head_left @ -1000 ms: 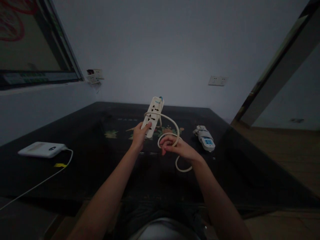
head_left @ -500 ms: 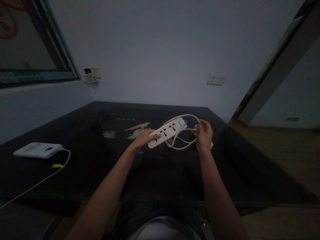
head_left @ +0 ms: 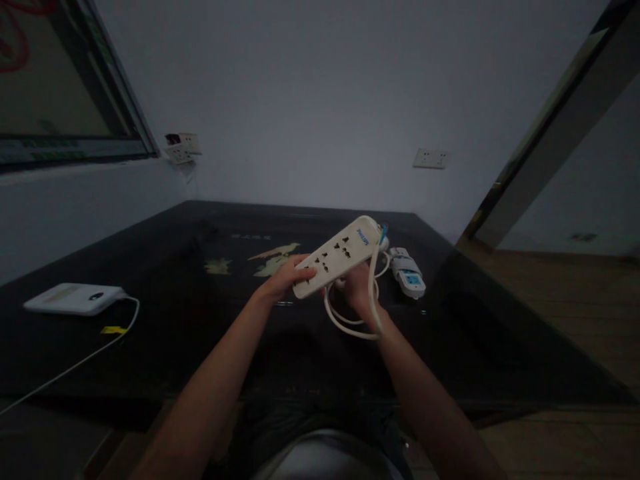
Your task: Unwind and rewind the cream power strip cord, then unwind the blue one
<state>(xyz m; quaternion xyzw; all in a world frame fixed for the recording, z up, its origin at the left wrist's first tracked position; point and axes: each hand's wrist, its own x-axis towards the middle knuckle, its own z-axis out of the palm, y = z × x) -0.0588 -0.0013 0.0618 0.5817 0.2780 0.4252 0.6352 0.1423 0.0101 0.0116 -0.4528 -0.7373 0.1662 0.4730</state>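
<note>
Power strip [head_left: 330, 261], white and printed PHILIPS near one end, is held in front of me, over the middle-right part of the black table [head_left: 190, 353]. From my distant seat I see its long axis going diagonally: the printed end points away and to the right, the other end comes nearer and to the left. Its socket face is turned up, toward my camera, and the printed end stands higher in my view.

My left hand [head_left: 284, 279] grips the near left end; the thumb presses on the socket face, and the other fingers are mostly hidden by the strip. My right hand [head_left: 357, 283] is below the strip, close behind its lower edge. Its fingers are largely covered, so I cannot tell if they are spread or pinching something. White cord [head_left: 353, 333] hangs in loops around this hand, and one length passes across the wrist, coming from the printed end, where a blue piece [head_left: 383, 235] also shows.

Just to the right, on the table, lies a smaller white socket block [head_left: 409, 280] with a blue face, bound with its own cord. Far to the left I see a white power bank [head_left: 70, 300] with a thin cable [head_left: 90, 357].
</note>
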